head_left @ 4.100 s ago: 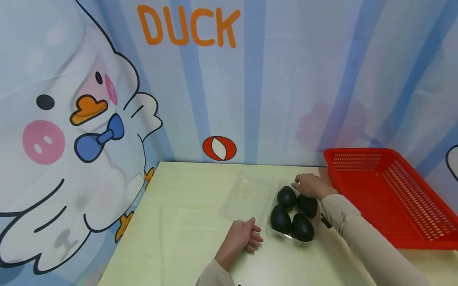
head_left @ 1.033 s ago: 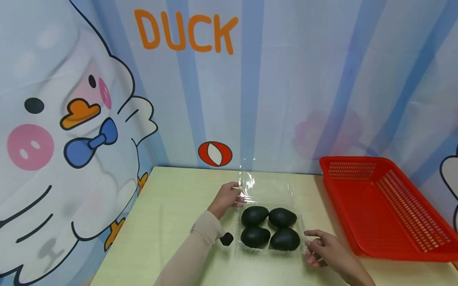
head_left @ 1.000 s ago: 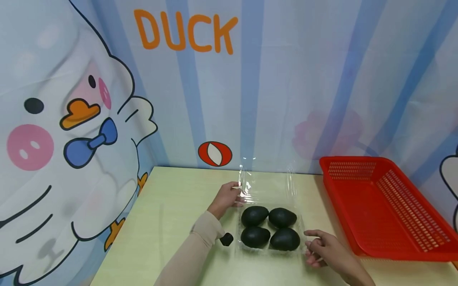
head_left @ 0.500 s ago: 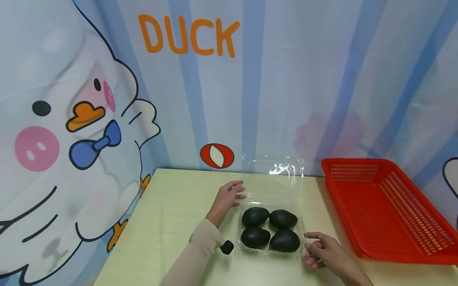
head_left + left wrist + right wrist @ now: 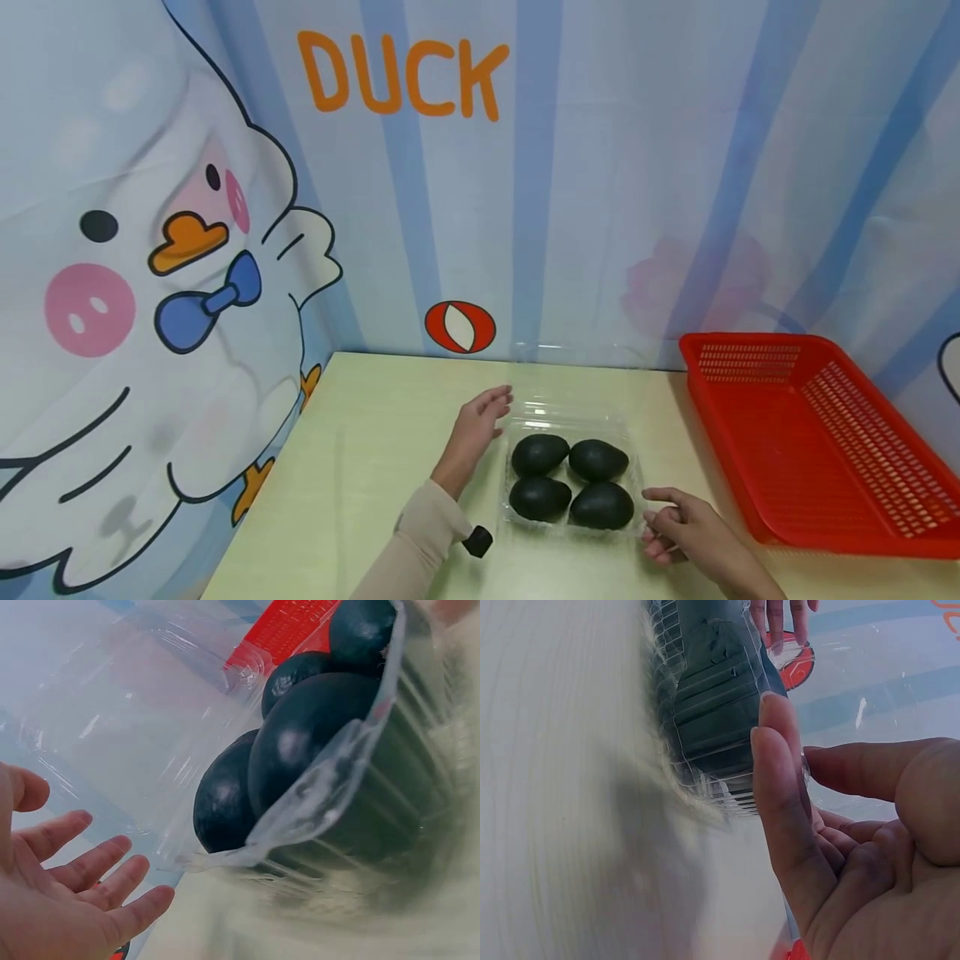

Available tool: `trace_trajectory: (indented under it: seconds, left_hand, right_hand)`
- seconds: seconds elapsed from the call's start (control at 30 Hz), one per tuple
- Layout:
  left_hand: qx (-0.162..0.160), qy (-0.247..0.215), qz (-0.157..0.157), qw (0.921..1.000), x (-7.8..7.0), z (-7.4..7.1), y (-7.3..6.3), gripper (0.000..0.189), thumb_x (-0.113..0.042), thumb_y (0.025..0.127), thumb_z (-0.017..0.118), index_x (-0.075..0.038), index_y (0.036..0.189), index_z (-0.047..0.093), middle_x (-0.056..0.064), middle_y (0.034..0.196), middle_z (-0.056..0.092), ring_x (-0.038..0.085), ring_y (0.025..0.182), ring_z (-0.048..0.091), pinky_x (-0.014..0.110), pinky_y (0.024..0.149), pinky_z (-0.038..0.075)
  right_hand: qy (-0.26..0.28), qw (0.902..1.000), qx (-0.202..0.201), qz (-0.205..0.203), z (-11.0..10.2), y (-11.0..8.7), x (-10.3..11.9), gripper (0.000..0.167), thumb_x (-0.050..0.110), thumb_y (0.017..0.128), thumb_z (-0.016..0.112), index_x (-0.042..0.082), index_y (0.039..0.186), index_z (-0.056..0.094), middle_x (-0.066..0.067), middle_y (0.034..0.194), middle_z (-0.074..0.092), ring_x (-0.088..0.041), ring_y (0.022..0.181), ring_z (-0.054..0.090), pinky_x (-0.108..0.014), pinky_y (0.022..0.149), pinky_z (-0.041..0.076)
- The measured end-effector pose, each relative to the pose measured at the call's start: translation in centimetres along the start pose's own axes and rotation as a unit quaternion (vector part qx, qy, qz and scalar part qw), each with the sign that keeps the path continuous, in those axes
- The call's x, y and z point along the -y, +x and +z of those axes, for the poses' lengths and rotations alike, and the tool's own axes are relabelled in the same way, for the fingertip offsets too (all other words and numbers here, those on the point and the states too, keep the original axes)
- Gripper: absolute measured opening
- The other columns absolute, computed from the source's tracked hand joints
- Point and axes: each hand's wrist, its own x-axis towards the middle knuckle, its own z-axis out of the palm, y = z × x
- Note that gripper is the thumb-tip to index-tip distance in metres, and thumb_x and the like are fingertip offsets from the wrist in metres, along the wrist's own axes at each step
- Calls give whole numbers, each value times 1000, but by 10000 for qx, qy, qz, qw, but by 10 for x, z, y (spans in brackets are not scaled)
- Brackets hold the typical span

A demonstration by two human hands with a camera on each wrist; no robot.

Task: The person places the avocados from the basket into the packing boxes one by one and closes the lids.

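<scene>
A clear plastic clamshell box stands on the table with several dark green avocados inside, arranged in two rows. Its transparent lid is hinged up and leans back behind the fruit. My left hand is beside the box's back left corner, fingers spread and apart from the lid, holding nothing. At the front right corner, my right hand pinches the box's rim; in the right wrist view its thumb is on one side and two fingers on the other.
A red plastic basket with slotted sides stands on the right of the pale table. Behind the table hangs a blue duck-print cloth.
The box has been turned so its lid points away from me. My left hand has let go of the lid, which has tipped back. My right hand has stayed at the front corner lately.
</scene>
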Motion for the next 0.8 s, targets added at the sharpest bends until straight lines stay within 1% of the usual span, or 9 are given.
trace_trajectory:
  seconds: [0.13, 0.2, 0.3, 0.43, 0.5, 0.57, 0.63, 0.7, 0.8]
  left_hand:
    - [-72, 34, -14, 10000, 3, 2, -5, 42, -36, 107, 49, -19, 145, 57, 6, 144, 60, 29, 135, 54, 51, 105, 48]
    - [-100, 33, -26, 9999, 5, 3, -8, 44, -39, 108, 47, -20, 147, 56, 7, 146, 58, 30, 137, 52, 51, 105, 48]
    - [-92, -100, -12, 9999, 7, 4, -14, 47, -43, 108, 43, -20, 149, 54, 9, 150, 54, 32, 141, 47, 54, 106, 46]
    - [-13, -231, 58, 9997, 11, 4, -21, 56, -53, 107, 37, -21, 151, 52, 11, 153, 50, 34, 144, 43, 57, 108, 43]
    - [-11, -235, 95, 9997, 14, 5, -23, 62, -59, 106, 35, -19, 151, 51, 11, 154, 50, 34, 144, 43, 58, 107, 43]
    - [0, -226, 96, 9997, 15, 5, -26, 67, -64, 104, 33, -19, 152, 50, 11, 154, 49, 34, 145, 42, 58, 108, 43]
    - [-6, -175, 85, 9998, 17, 6, -29, 71, -66, 103, 32, -19, 153, 49, 11, 156, 47, 33, 145, 41, 58, 108, 42]
    - [-11, -115, 45, 9999, 18, 7, -31, 72, -68, 102, 31, -21, 154, 47, 9, 158, 44, 33, 147, 39, 57, 109, 42]
    - [-8, -45, 30, 10000, 21, 9, -35, 70, -67, 103, 29, -24, 156, 44, 8, 162, 39, 33, 149, 35, 56, 110, 41]
  right_hand:
    - [-3, 10000, -12, 1, 1, 0, 0, 54, 11, 103, 56, -16, 145, 35, -14, 90, 69, -24, 75, 70, -38, 73, 61]
    - [-8, 10000, -32, -13, 1, 0, 0, 54, 11, 103, 56, -16, 144, 35, -13, 90, 69, -24, 75, 70, -38, 72, 61]
    - [-18, 10000, -54, -14, 1, 0, -1, 53, 10, 103, 56, -16, 144, 35, -13, 89, 69, -24, 75, 70, -38, 72, 61]
    - [-27, 10000, -73, 14, 2, -1, -1, 53, 10, 103, 56, -16, 144, 35, -14, 90, 69, -25, 75, 71, -38, 73, 61]
    - [-22, 9999, -140, 83, 3, -1, 0, 51, 10, 103, 55, -15, 144, 37, -14, 90, 69, -25, 75, 70, -38, 73, 61]
    - [-25, 9996, -243, 161, 4, -1, 0, 48, 10, 105, 50, -14, 144, 38, -14, 90, 69, -26, 75, 70, -38, 73, 61]
    - [16, 9992, -330, 242, 5, -1, 1, 45, 13, 108, 44, -13, 144, 40, -13, 90, 68, -26, 76, 70, -39, 73, 61]
    - [88, 9985, -415, 341, 5, -1, 1, 46, 21, 111, 38, -11, 144, 42, -13, 90, 67, -27, 76, 70, -39, 73, 61]
    - [169, 9980, -434, 432, 4, 0, 3, 57, 36, 112, 31, -9, 144, 43, -13, 90, 67, -28, 77, 70, -39, 75, 61]
